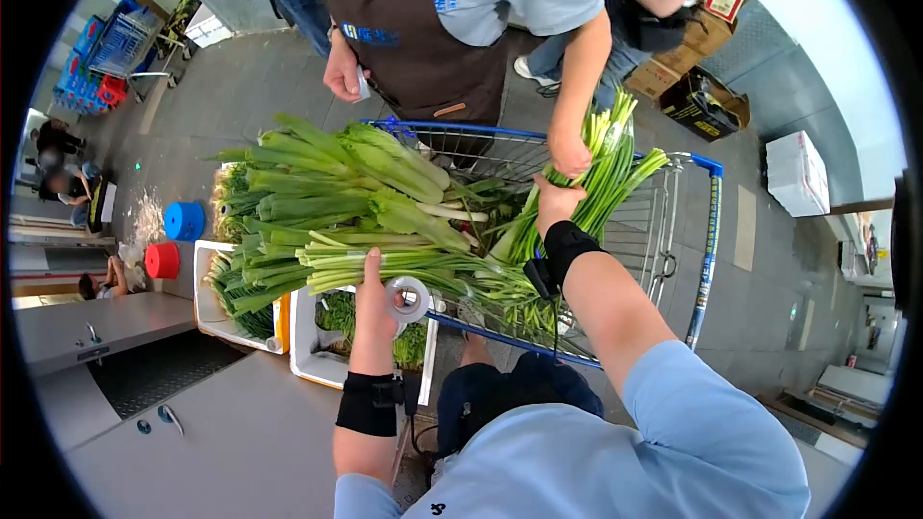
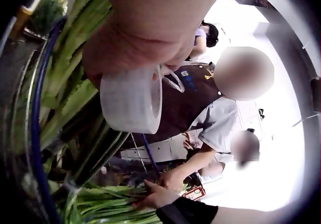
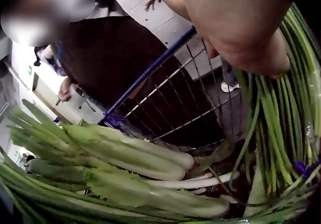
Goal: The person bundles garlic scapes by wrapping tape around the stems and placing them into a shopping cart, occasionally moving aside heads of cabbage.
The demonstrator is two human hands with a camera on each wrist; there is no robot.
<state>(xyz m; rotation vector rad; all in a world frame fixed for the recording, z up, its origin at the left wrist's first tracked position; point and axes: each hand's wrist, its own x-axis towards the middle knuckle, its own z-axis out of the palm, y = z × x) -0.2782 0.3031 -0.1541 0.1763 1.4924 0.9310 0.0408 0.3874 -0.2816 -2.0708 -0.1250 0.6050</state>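
Note:
My left hand (image 1: 373, 306) grips a roll of clear tape (image 1: 419, 299) beside the cut ends of a bunch of green stalks (image 1: 346, 262). In the left wrist view the tape roll (image 2: 123, 103) hangs below my left hand (image 2: 133, 50). Over the cart's right part, my right hand (image 1: 555, 204) holds a bunch of long thin green stalks (image 1: 615, 168). Another person's hand (image 1: 569, 153) touches the same bunch, just beyond mine. Leafy heads with pale stems (image 3: 135, 153) lie left of my right hand (image 3: 246, 48) in the right wrist view.
The blue-rimmed wire cart (image 1: 710, 240) holds heaped greens. A person in a brown apron (image 1: 423, 34) stands across it. White foam boxes (image 1: 317, 372) with greens stand at the near left, by a grey cabinet (image 1: 240, 432). Blue (image 1: 184, 221) and red stools (image 1: 162, 260) are farther left.

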